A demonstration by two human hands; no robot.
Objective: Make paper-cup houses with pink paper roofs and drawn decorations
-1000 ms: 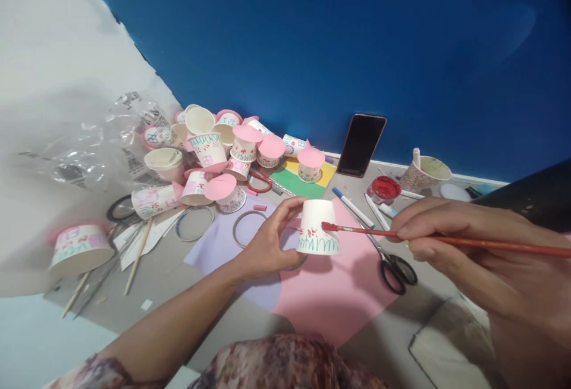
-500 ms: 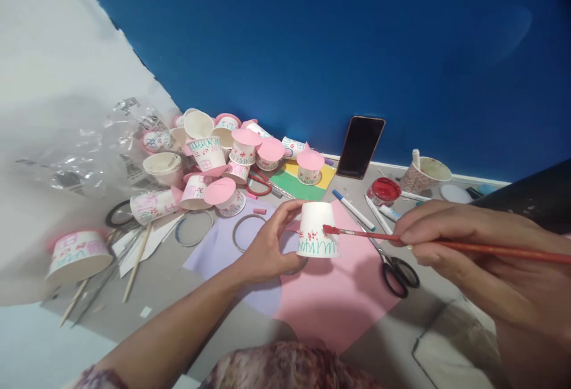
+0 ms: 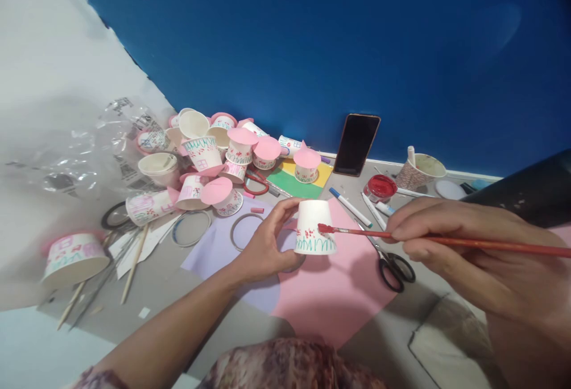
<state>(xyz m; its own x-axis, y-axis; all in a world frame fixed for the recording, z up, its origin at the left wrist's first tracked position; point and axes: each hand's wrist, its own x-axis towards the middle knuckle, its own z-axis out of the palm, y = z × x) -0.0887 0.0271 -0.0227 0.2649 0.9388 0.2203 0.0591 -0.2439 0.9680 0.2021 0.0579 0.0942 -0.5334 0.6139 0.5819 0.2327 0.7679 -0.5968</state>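
Note:
My left hand (image 3: 267, 240) grips a white paper cup (image 3: 314, 216) from its left side, held upside down above the pink paper. Green grass-like strokes run round the cup near its rim, with small red dabs above them. In my right hand (image 3: 464, 258) is a paintbrush (image 3: 366, 233) with a red handle, pinched between thumb and fingers. The red-loaded bristles are at the cup's right side, by the dabs; whether they touch it I cannot tell. An open jar of red paint (image 3: 380, 188) stands behind my right hand.
Decorated cups with pink paper tops (image 3: 241, 139) crowd the back left beside clear plastic wrap (image 3: 80, 163). A phone (image 3: 357, 144) leans on the blue wall. Scissors (image 3: 397, 270), markers (image 3: 351, 207), tape rings (image 3: 191, 228), a patterned cup (image 3: 413, 173) and pink paper (image 3: 339, 306) lie around my hands.
The view has shifted slightly, moving everything a little to the left. The brush tip sits slightly further left on the cup; both hands keep their holds.

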